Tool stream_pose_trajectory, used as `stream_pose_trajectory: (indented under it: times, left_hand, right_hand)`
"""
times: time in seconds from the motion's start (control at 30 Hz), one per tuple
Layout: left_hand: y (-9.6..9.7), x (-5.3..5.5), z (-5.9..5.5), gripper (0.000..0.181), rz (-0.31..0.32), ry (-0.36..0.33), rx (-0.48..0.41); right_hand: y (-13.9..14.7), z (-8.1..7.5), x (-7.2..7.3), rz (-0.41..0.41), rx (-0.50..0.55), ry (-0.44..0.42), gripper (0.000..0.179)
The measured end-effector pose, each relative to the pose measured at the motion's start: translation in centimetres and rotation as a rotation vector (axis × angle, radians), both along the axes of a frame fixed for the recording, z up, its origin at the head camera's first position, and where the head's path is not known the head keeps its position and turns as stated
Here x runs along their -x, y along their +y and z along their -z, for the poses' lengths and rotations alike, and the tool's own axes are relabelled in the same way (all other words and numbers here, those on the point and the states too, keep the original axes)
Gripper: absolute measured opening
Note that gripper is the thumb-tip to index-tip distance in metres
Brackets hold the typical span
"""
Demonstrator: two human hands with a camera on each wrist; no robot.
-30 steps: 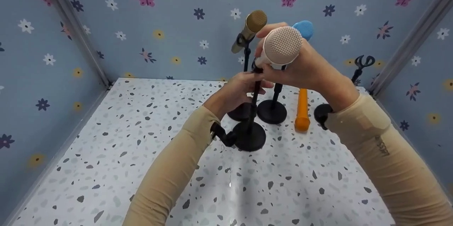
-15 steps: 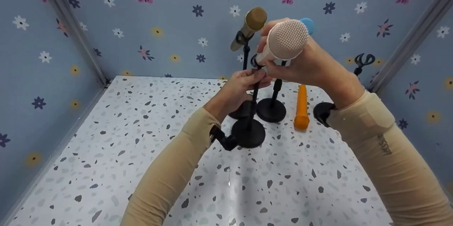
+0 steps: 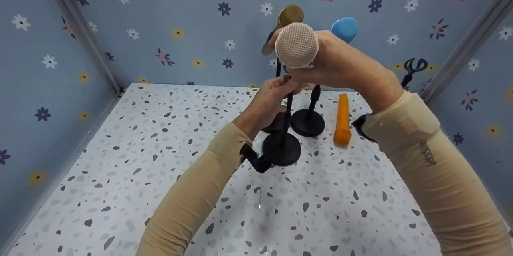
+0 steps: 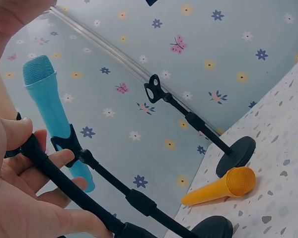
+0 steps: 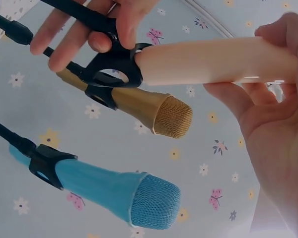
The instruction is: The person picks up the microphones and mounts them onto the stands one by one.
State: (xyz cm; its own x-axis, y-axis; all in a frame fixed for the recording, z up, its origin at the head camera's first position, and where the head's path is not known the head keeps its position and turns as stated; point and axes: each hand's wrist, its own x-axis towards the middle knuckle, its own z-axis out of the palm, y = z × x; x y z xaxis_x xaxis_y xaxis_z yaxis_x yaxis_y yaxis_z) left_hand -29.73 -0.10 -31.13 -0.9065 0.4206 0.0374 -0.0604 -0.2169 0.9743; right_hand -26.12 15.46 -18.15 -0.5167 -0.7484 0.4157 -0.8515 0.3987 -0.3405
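My right hand (image 3: 340, 61) grips a pale pink microphone (image 3: 297, 45) by its body, its mesh head facing the head camera. In the right wrist view, the tail end of that microphone meets the black clip (image 5: 135, 74) of a desk stand. My left hand (image 3: 267, 99) pinches this stand just below the clip, thumb and fingers around the top of the pole. The stand's round base (image 3: 281, 150) is on the speckled tabletop. Close behind the hands, a gold microphone (image 5: 174, 116) and a blue microphone (image 5: 154, 201) sit in clips of their own stands.
An orange microphone (image 3: 342, 121) lies on the tabletop to the right of the stands. Farther right is another stand with an unfilled clip (image 3: 415, 65), partly hidden by my right forearm. Blue flower-patterned walls (image 3: 200, 19) enclose the back and both sides.
My right hand has swung left with the pink microphone, whose head now points more toward the head camera. The blue microphone's head shows more fully. My left hand keeps its hold on the stand.
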Motion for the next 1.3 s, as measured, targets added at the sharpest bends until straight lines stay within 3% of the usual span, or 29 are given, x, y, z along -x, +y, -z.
stream_pose_trajectory:
  times: [0.17,0.27,0.47,0.53,0.63,0.73,0.9,0.93,1.03,1.13,1.3]
  left_hand:
    - [-0.3,-0.2,0.2,0.038,-0.016,0.030,0.023]
    - [-0.3,-0.3,0.4,0.038,-0.033,0.032,-0.001]
    - [-0.4,-0.2,0.6,0.036,-0.067,0.050,-0.022]
    - [-0.5,-0.2,0.5,0.035,-0.076,0.063,-0.011]
    - [-0.6,-0.2,0.3,0.035,-0.075,0.109,0.017]
    - [-0.7,-0.2,0.2,0.037,-0.078,0.153,0.055]
    - [-0.8,-0.2,0.3,0.029,-0.170,0.193,0.097]
    - [-0.8,-0.2,0.3,0.028,-0.178,0.202,0.096]
    - [-0.7,-0.1,0.3,0.027,-0.141,0.229,0.085]
    - [-0.4,0.2,0.2,0.035,-0.071,0.233,0.084]
    - [-1.1,0.3,-0.1,0.044,0.025,0.210,0.216]
  right_hand:
    - [-0.5,1.5,0.3,0.040,0.087,0.156,0.038]
    - [-0.7,2.1,0.5,0.025,0.125,0.188,0.041]
    - [-0.8,1.3,1.1,-0.133,0.076,0.092,0.047]
    - [-0.8,0.7,1.3,-0.165,0.064,0.025,0.044]
    - [-0.5,0.4,1.4,-0.146,0.103,-0.114,0.041]
    - [-0.6,1.1,1.2,-0.087,0.223,-0.154,0.039]
    - [-1.8,3.3,1.4,-0.031,0.340,0.039,0.045]
    - [-1.8,3.7,1.5,-0.029,0.353,0.046,0.046]
    - [-1.2,4.4,2.3,-0.048,0.397,-0.006,0.042]
    - [-0.4,4.7,3.0,-0.090,0.466,-0.126,0.037]
    - [0.3,4.7,3.3,-0.125,0.461,-0.123,0.037]
